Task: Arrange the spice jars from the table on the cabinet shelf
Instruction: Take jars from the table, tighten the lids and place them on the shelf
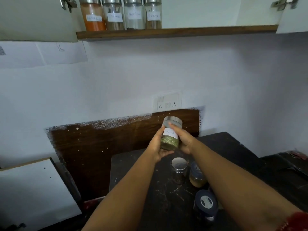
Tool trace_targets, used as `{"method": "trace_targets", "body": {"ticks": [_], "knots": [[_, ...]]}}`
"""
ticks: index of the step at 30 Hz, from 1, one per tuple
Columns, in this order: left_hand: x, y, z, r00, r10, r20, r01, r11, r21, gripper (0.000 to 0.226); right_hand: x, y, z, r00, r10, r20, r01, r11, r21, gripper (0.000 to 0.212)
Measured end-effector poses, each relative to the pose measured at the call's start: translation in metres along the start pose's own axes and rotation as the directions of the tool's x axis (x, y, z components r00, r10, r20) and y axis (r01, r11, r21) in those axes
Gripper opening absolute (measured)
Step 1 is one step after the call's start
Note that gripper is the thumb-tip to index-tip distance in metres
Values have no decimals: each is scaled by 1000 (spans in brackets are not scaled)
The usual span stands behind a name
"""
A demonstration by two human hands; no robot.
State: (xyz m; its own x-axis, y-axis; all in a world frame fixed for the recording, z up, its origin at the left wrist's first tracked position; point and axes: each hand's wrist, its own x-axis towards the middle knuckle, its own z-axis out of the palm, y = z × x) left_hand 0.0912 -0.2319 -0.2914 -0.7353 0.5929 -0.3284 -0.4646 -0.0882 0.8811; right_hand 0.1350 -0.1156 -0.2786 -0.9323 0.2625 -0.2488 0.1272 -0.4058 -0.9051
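above the table point(233, 164), both hands' grip holds the fennel jar point(170, 134) near upright, lid up.

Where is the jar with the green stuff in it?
The green spice jar is held up between the left hand and right hand, above the dark table, just below the wall socket.

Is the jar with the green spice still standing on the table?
No: both the left hand and right hand hold the green spice jar in the air above the table.
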Motion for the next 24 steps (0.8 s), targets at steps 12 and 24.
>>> {"method": "trace_targets", "body": {"ticks": [12,24], "knots": [[-23,222,131,775,623,103,-630,749,207,45,-22,-233,36,831,-551,77,550,792,-266,77],[32,384,167,448,869,209,-700,196,687,54,33,-405,45,656,-744,129,689,520,-505,87]]}}
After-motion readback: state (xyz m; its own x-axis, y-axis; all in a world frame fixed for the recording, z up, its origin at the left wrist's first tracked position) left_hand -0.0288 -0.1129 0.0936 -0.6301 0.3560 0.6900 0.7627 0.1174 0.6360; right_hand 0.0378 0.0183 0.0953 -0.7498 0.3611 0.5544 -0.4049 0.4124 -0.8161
